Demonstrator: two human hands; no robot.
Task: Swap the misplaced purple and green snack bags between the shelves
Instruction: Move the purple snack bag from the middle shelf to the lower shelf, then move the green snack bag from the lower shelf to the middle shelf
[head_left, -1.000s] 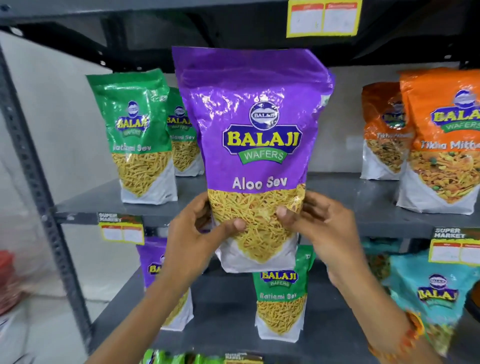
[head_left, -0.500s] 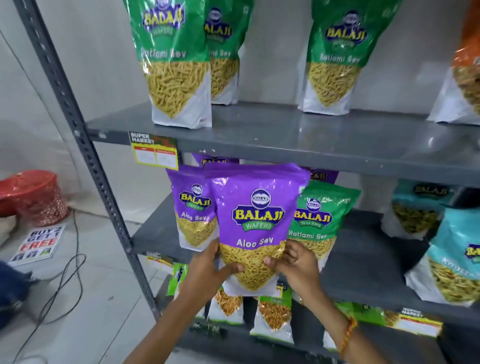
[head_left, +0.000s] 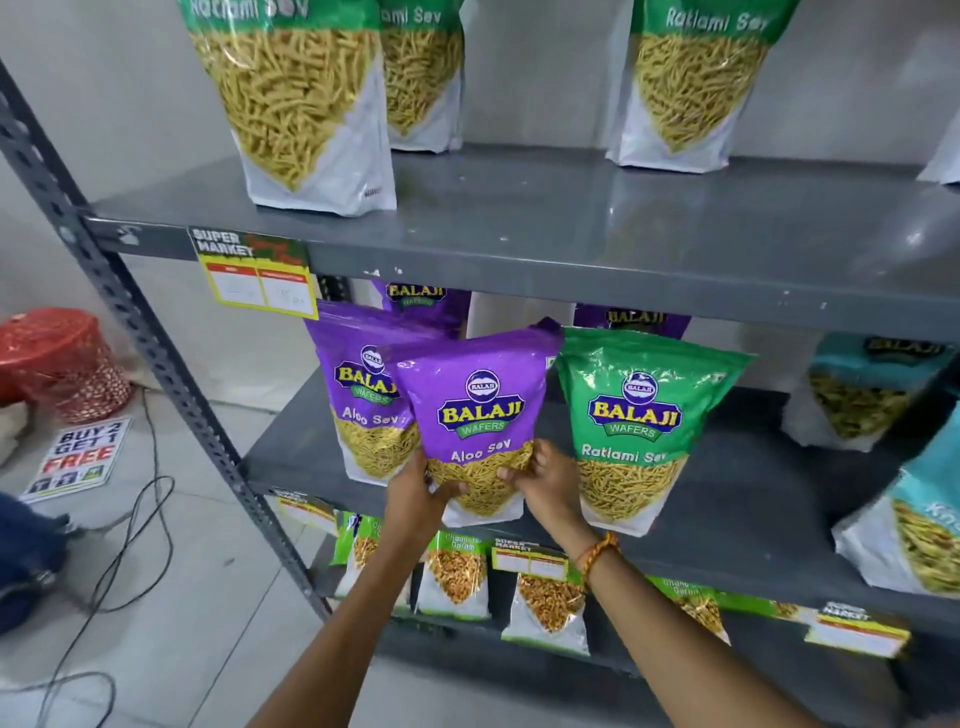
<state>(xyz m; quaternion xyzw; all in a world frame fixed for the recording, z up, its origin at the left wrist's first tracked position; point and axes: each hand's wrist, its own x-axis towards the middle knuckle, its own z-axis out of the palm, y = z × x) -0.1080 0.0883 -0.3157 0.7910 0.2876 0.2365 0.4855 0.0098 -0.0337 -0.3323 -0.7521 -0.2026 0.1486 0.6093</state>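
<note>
Head view: both hands, left (head_left: 415, 499) and right (head_left: 545, 486), grip the purple bag (head_left: 475, 415) low. Risk: its unsupported top may knock over the adjacent green bag (head_left: 641, 421).

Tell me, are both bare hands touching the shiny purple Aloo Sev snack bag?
Touching. The head view shows the left hand and right hand gripping the purple Aloo Sev bag at its lower corners.
</note>
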